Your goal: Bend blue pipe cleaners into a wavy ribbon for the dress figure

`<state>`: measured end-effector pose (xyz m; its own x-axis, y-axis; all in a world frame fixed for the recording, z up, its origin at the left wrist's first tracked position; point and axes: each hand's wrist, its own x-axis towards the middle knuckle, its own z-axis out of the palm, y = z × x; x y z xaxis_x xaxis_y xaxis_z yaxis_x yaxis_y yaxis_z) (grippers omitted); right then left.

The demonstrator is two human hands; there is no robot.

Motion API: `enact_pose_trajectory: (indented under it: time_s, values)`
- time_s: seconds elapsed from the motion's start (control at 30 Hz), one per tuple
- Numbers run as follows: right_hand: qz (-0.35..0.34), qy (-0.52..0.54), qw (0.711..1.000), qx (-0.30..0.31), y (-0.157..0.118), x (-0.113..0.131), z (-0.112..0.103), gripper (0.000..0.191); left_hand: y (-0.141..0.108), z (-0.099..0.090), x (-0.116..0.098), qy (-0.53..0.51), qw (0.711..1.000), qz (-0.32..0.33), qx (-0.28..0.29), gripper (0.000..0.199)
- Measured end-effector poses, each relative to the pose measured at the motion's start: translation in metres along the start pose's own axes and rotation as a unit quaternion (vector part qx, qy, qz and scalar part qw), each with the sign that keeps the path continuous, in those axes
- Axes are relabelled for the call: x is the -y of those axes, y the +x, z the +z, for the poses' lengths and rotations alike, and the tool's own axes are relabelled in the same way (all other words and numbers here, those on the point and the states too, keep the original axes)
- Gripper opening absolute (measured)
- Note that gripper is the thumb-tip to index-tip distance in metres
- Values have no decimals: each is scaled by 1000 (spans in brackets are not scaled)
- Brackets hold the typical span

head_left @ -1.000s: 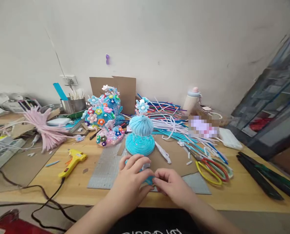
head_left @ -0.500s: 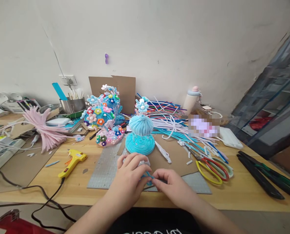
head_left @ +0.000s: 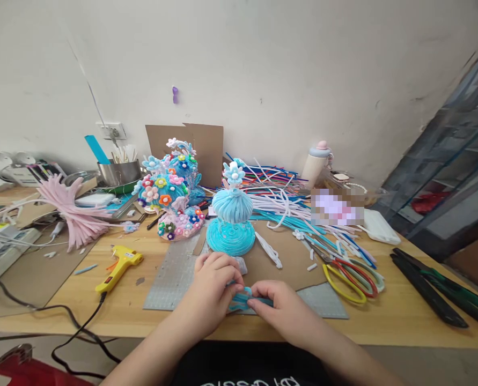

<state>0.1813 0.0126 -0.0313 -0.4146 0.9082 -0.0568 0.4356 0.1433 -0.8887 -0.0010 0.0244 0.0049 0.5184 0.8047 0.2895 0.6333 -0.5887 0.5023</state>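
Note:
Between my two hands is a small bent bunch of blue pipe cleaners (head_left: 241,301), partly covered by my fingers. My left hand (head_left: 215,284) curls over its left side, thumb and fingers closed on it. With thumb and forefinger my right hand (head_left: 277,305) pinches its right end. Just beyond them stands a light-blue piece built of coiled pipe cleaners (head_left: 231,236), with a ribbed round top and a flower above. A whitish lump (head_left: 241,265) shows behind my left fingers. White twisted pipe cleaners (head_left: 268,249) lie to the right on cardboard (head_left: 291,262).
A yellow glue gun (head_left: 120,266) lies left, its black cord running off the table edge. Several scissors (head_left: 345,281) and large black shears (head_left: 429,289) lie right. Behind are a flower-covered piece (head_left: 168,190), loose pipe cleaners (head_left: 271,201) and a bottle (head_left: 316,166). Pink pipe cleaners (head_left: 73,212) lie left.
The blue pipe cleaners between my hands now show more, bunched into a flatter bundle. My left fingers have shifted slightly left, uncovering more of the whitish lump. My right hand stays in about the same place.

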Motion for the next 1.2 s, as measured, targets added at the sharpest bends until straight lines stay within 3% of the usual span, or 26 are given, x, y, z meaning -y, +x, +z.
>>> enact_pose_trajectory:
  time_s: [0.27, 1.03, 1.2]
  values:
    - [27, 73, 997, 9, 1, -1, 0, 16, -2, -7, -4, 7, 998, 41, 47, 8]
    - [40, 118, 992, 19, 2, 0, -1, 20, 3, 1, -5, 18, 999, 16, 28, 8]
    - [44, 171, 984, 29, 2, -7, 2, 26, 3, 0, -5, 37, 999, 18, 29, 7]
